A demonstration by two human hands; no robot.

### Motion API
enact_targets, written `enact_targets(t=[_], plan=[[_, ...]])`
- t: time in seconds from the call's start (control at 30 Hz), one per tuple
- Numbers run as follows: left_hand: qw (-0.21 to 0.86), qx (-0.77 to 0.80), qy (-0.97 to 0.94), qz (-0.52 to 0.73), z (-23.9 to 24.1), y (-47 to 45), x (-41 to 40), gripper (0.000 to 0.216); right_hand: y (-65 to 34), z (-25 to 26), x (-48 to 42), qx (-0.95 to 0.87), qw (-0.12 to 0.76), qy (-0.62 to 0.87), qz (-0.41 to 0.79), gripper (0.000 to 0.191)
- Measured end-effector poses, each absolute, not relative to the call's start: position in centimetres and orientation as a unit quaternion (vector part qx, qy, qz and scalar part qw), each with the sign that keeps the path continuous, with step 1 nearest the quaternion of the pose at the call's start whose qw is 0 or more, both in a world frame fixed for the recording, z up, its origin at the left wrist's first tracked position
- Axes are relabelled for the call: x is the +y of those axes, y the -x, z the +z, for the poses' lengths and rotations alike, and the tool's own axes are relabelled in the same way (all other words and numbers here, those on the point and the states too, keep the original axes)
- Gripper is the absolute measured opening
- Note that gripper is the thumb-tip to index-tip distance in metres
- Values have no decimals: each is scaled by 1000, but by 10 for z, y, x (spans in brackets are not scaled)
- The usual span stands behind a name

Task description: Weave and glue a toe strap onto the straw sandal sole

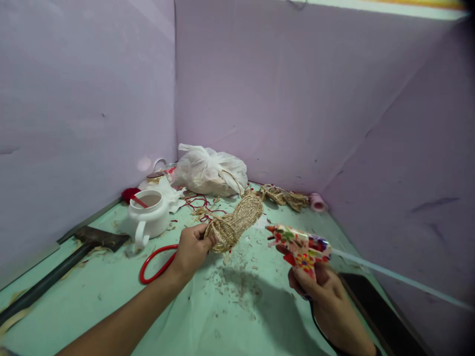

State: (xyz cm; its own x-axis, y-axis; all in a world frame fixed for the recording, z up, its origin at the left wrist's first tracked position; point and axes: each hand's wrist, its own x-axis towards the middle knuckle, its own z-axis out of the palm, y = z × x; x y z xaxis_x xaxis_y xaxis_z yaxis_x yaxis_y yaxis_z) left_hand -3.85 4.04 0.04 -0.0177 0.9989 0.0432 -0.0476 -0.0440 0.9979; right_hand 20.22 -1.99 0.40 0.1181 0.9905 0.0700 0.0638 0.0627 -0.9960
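A pale green bench (111, 306) fills the near and middle ground, scattered with straw-coloured scraps and dust; lilac walls (260, 89) close it in on the left, the far side and the right, meeting in a corner at far left of centre. The left hand (191, 249) has its grip closed on the near end of a woven straw piece (237, 220), which is long and narrow and runs away from the hand toward the far right, its far end rounded; loose strands bunch at the place where the fingers clamp. The right hand (319, 291) is wrapped round the handle of a flower-patterned glue gun (300, 244), its nozzle pointing left toward the straw piece but apart from it, with bare bench between; a pale glue stick (389, 277) juts out of the back of the gun to the right. Just left of the left hand lies a red loop (154, 264), partly hidden by the wrist; farther left stands a white pot (148, 215) with a red stick in it, and a dark hatchet (67, 262) lies along the left edge. At the far wall sit a white plastic bag (210, 170), red threads (196, 202), a bundle of straw cord (284, 197) and a pink spool (317, 202). A dark flat thing (374, 311) lies near the right edge; the near centre of the bench is open.
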Motion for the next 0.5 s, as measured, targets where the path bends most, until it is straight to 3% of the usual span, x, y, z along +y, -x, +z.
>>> enact_targets(t=[0.23,0.37,0.5], plan=[[521,486,-487,505,-3,37,44,25,-201,-17,-32,-549,429,635,332,28],[521,489,-490,500,-1,36,43,25,-196,-22,-42,-564,403,609,385,37],[517,491,-493,498,-3,37,44,24,-196,-26,-46,-581,382,596,400,30]])
